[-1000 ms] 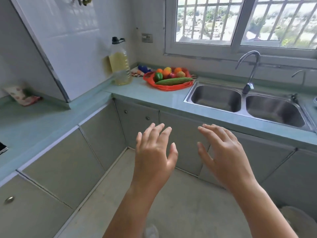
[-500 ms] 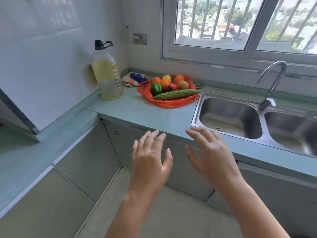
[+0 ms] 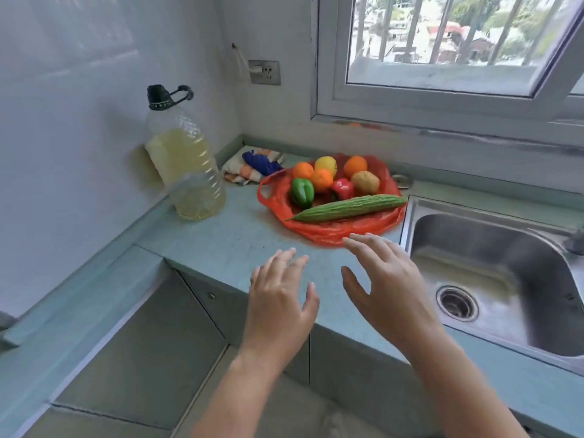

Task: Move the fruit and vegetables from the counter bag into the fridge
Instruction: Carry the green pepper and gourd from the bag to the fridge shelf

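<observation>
An orange-red plastic bag (image 3: 328, 233) lies spread open on the pale green counter (image 3: 227, 245) beside the sink. On it rest a long green bitter gourd (image 3: 349, 208), a green pepper (image 3: 302, 192), a red pepper (image 3: 343, 188), three oranges (image 3: 321, 179), a yellow lemon (image 3: 326, 165) and a potato (image 3: 365, 182). My left hand (image 3: 279, 305) hovers over the counter's front edge, fingers spread, holding nothing. My right hand (image 3: 387, 289) is also empty and open, its fingertips just short of the bag's near edge. No fridge is in view.
A large bottle of yellow oil (image 3: 186, 165) stands left of the bag against the wall. A striped cloth with a blue bundle (image 3: 256, 165) lies in the corner. A steel sink (image 3: 493, 279) sits right of the bag. Grey cabinet doors (image 3: 151, 352) are below the counter.
The view has closed in on the counter corner. Both hands have moved forward, from in front of the cabinets to over the counter near the bag, staying open and empty.
</observation>
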